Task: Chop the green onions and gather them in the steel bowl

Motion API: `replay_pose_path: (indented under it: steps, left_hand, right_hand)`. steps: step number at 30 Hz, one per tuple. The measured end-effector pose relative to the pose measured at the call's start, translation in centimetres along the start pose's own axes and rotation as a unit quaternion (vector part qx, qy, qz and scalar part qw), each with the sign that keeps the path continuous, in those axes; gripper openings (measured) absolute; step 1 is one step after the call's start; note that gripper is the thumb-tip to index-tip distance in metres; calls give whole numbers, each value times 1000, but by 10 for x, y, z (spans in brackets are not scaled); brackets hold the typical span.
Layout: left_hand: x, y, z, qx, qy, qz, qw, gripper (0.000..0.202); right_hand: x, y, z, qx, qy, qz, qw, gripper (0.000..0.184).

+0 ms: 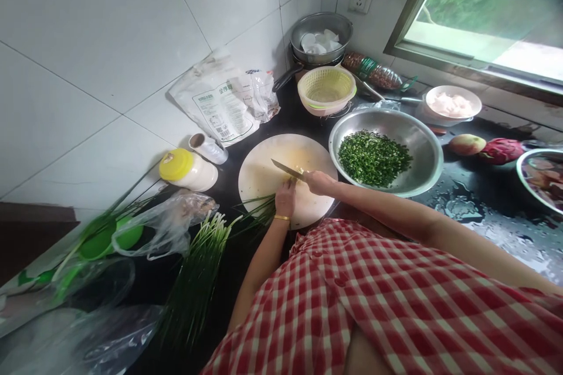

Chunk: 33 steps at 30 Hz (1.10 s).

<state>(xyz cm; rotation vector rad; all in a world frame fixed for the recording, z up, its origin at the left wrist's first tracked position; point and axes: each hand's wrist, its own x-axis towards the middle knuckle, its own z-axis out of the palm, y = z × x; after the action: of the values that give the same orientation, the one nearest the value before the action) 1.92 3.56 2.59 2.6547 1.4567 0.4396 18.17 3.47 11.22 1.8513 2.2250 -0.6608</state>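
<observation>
My right hand (pixel 320 182) is closed round the handle of a kitchen knife (pixel 285 168), its blade pointing left over a round white cutting board (pixel 259 164). Beside the blade, my left hand (pixel 285 198) presses down on a bunch of green chives (pixel 263 211), whose leaves trail off to the left. A few pale cut bits (pixel 299 169) lie by the knife. Close to the right of the board, a steel bowl (pixel 428 158) contains finely chopped greens (pixel 373 157). A larger bunch of uncut chives (pixel 197 275) rests on the dark counter at left.
Left of the board stand a yellow-lidded jar (pixel 189 171) and a plastic roll (pixel 209 148). Behind are a white flour bag (pixel 215 99), a yellow strainer (pixel 328 88) and a metal basin (pixel 299 41). Fruit (pixel 467 145) and a bowl of pale pieces (pixel 453 104) sit right.
</observation>
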Motion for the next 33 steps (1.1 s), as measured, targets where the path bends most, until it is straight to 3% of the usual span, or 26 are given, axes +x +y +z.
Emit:
replay_pose_path:
  steps: [7,14,20,27,33]
  left_hand:
    - [-2,7,8,-17,53,-19,998,35]
    - [-1,2,15,-68,93,-26,993,31]
    - [0,3,17,-63,81,-18,995,30]
    - [1,5,10,-73,69,-33,994,27]
    - [2,4,11,-71,70,-36,994,22]
  right_hand:
    - [-18,-3,-8,-31,-5,-10,999,35]
    - [-8,-14,-7,-35,-27,-5,999,37]
    - [-1,-16,-1,-31,-16,-5,999,48]
    - [-19,-14,-9,-61,-31,0,998,37]
    - [-6,-26,-1,-40,-30,1,999,40]
